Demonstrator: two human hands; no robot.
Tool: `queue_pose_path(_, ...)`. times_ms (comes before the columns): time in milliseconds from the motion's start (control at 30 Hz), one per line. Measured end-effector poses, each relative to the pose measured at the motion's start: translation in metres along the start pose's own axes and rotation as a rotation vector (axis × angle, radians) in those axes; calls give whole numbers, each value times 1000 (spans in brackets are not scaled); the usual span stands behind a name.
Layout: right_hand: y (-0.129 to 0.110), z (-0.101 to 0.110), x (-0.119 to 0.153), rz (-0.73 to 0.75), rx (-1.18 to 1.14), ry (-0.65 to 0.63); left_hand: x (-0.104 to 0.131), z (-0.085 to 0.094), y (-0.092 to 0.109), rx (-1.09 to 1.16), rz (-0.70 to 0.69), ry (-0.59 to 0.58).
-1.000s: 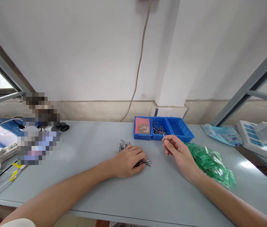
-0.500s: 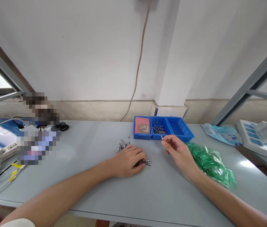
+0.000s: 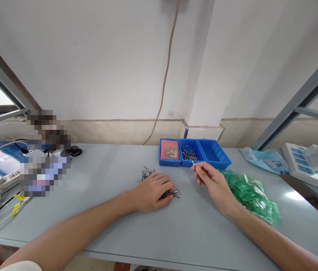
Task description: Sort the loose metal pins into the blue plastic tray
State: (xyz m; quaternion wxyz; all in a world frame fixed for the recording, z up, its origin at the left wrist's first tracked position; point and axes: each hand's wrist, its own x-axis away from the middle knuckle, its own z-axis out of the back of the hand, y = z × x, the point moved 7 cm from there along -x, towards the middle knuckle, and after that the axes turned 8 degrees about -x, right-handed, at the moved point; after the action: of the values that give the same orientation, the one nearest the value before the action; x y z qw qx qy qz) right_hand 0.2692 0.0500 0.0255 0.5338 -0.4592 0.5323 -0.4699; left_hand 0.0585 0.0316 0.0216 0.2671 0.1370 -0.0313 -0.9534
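Observation:
On the grey table, my left hand [image 3: 155, 191] lies palm down over a pile of small metal pins [image 3: 146, 173], its fingers slightly spread. More pins show beside its thumb; those under the palm are hidden. My right hand [image 3: 208, 180] pinches one small metal pin [image 3: 193, 163] between thumb and index finger, just in front of the middle blue bin [image 3: 194, 164]. That bin holds many similar pins. Left of it, another blue bin [image 3: 170, 163] holds a pink piece and a small clear bag. The right blue bin [image 3: 214, 150] has nothing visible inside.
Green plastic bags [image 3: 252, 195] lie beside my right forearm. A light blue packet [image 3: 265, 160] and a white device with blue panels [image 3: 305, 165] are at the right. Power strips [image 3: 9, 177], cables and a blurred area fill the left side.
My right hand has shifted slightly, its fingers have changed position, and the pin in them is tilted differently. My left hand has stayed still on the pile.

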Motion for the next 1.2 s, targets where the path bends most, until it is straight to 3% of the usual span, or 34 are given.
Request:
queue_pose_path(567,3,-5,1,-88,-229,-32,1,-3,-1,8,1,11)
queue_pose_path(833,8,1,0,-41,-172,5,0,1,0,-1,0,4)
queue_pose_path(1200,-5,7,0,109,73,89,1,-1,-1,-1,1,4)
